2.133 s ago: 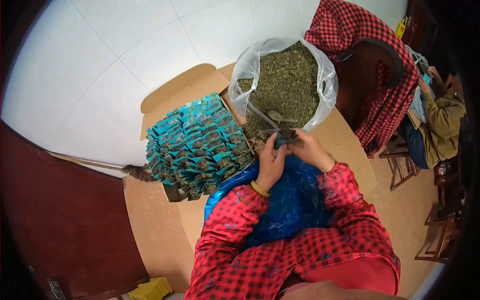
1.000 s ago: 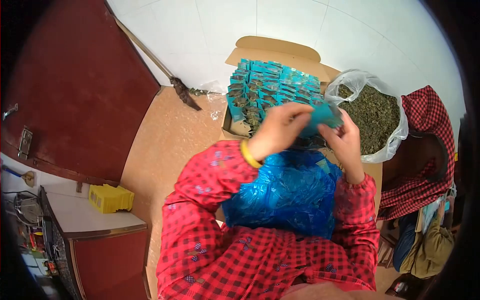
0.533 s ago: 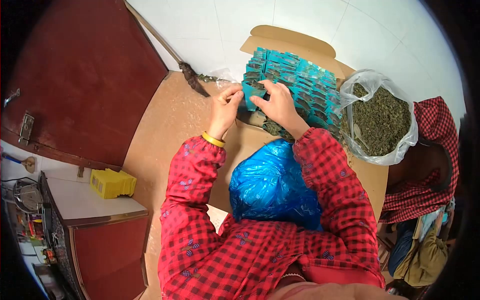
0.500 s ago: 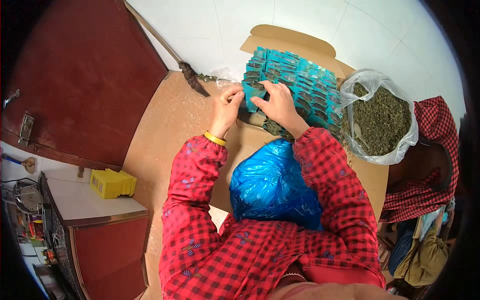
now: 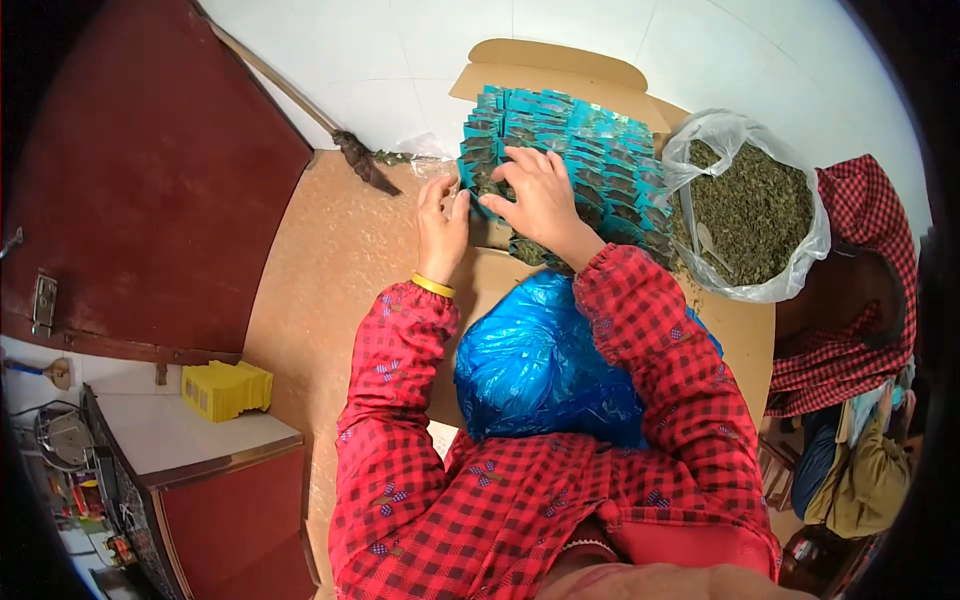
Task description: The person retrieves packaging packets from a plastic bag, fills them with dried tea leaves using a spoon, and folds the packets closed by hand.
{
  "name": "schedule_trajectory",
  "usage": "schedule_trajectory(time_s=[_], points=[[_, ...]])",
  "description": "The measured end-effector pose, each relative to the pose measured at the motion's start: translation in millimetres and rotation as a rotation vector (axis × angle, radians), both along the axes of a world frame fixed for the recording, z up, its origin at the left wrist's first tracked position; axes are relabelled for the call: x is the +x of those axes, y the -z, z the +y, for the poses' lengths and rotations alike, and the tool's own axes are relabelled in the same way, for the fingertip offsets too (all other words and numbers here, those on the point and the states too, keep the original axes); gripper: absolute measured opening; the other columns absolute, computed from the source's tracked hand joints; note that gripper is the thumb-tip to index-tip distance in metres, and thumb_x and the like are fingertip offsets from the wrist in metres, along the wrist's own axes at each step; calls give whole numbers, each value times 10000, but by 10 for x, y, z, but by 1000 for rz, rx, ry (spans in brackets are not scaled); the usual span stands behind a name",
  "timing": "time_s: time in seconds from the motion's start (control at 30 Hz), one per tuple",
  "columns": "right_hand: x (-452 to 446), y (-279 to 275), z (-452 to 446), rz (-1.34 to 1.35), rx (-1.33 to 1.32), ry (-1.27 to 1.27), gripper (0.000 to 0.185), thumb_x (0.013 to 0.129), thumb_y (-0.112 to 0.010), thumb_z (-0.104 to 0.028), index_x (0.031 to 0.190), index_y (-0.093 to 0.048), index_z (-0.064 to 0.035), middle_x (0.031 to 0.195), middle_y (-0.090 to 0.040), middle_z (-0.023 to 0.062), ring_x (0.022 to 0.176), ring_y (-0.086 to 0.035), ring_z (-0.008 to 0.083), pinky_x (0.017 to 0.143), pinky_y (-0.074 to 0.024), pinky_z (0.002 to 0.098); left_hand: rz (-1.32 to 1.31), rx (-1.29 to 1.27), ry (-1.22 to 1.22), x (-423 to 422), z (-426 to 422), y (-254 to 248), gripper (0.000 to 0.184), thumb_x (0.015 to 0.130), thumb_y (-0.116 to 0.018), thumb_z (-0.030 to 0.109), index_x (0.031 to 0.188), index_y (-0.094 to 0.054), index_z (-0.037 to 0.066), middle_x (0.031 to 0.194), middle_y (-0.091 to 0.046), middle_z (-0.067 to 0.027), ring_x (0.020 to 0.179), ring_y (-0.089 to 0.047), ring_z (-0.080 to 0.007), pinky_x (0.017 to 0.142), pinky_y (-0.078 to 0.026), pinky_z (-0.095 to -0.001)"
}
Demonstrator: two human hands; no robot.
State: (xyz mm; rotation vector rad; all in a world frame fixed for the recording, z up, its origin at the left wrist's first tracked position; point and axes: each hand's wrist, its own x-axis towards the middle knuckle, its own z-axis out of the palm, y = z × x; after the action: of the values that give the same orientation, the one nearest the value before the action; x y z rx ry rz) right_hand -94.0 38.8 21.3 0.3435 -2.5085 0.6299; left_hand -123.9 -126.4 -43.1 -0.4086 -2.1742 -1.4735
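Rows of teal packets (image 5: 610, 140), with dark leafy contents showing, stand packed in an open cardboard box (image 5: 560, 62). My right hand (image 5: 545, 203) is over the left part of the rows, thumb and fingers apart around the nearest packets. Just left of the box's front corner, my left hand (image 5: 441, 235) has loosely bent fingers, with a gap between thumb and forefinger. Its fingertips are beside the end packets, and nothing shows in its grasp. A crumpled blue plastic bag (image 5: 540, 365) lies between my forearms and my body.
At the right, a clear plastic bag (image 5: 815, 245) holds dried leaves (image 5: 750, 215) and a spoon-like scoop (image 5: 706, 238). A broom (image 5: 360, 160) leans by the dark red door (image 5: 150, 170). Yellow packets (image 5: 228, 390) are stacked on the cabinet (image 5: 190, 445) at lower left.
My fingers have loosened from the teal packet pinched between both hands, which now stands among the others. My left hand has drawn slightly away from it. The whole view has shifted a little.
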Motion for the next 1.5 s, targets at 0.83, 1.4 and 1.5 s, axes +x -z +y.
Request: schedule_trajectory(time_s=[0.83,1.4,1.5], points=[[330,-30,301,-91,190,-122,415,907,-576,-344,1249,-592,-109,1334,-562,124,1284,-469,297,1101,-268,522,-166,-82,116,-520,249,-52,542,919,-584,210,1358,-423,-64,1186,-602,-279,1120,-590,-377,938,-459,-401],[306,-22,410,-100,118,-69,370,942,-534,-320,1231,-606,-102,1346,-554,128,1281,-471,297,1098,-264,519,-387,227,157,-365,77,22,427,965,-558,186,1332,-507,-27,1259,-602,-143,1130,-561,-184,977,-432,-308],[422,-104,535,-92,100,-78,350,929,-552,-295,1215,-612,-104,1339,-559,127,1271,-482,294,1092,-273,516,-368,271,171,-326,30,144,447,959,-566,170,1354,-482,-22,1274,-587,-142,1145,-548,-186,988,-425,-311]])
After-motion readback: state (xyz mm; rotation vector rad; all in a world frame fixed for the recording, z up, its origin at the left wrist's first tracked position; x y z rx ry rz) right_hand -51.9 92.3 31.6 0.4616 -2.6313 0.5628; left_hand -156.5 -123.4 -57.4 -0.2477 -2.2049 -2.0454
